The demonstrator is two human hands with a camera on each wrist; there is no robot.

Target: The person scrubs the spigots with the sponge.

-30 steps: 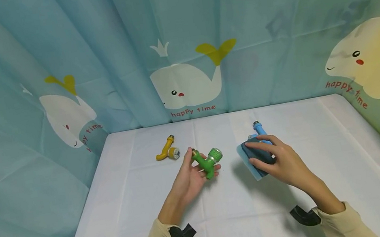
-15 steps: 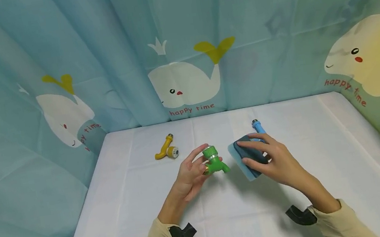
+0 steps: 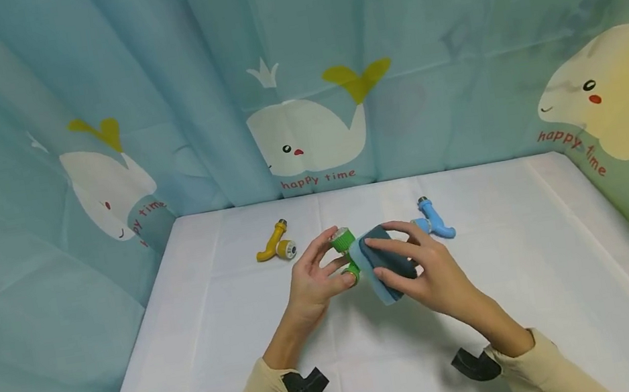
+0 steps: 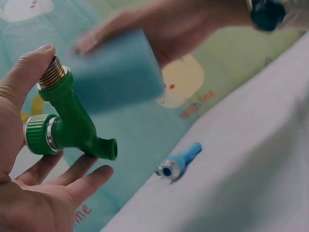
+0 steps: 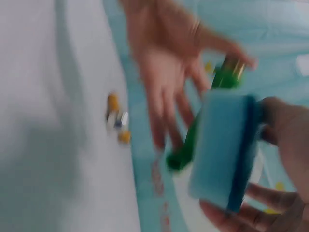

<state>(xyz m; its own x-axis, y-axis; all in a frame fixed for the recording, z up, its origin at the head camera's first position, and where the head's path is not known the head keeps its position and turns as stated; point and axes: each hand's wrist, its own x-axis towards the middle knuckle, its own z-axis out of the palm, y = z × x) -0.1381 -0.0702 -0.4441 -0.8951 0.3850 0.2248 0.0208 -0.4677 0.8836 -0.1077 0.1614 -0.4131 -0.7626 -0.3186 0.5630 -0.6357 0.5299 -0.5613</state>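
Green tap (image 3: 345,253) sits lifted off the white surface (image 3: 545,270) in the left hand (image 3: 312,284), near the middle of the scene, with the blue sponge (image 3: 382,264) touching its right side. The left hand pinches it: the thumb presses the brass threaded end (image 4: 50,73) and 2 fingers curl under the body, as the left wrist view shows. The right hand (image 3: 430,273) grips the sponge, fingers curled over its dark top face and thumb underneath.

It looks like hard, light plastic with metal fittings, stiff and probably a little slick, so the ribbed green collar (image 4: 37,134) or the threaded end seem the surest places to hold. The sponge looks soft and will likely give under pressure.

In the left wrist view its long axis runs from the brass end at upper left down to the open spout (image 4: 110,149) at lower right, with the collar branching left.

A yellow tap (image 3: 273,246) and a blue tap (image 3: 434,222) lie on the surface, well apart.
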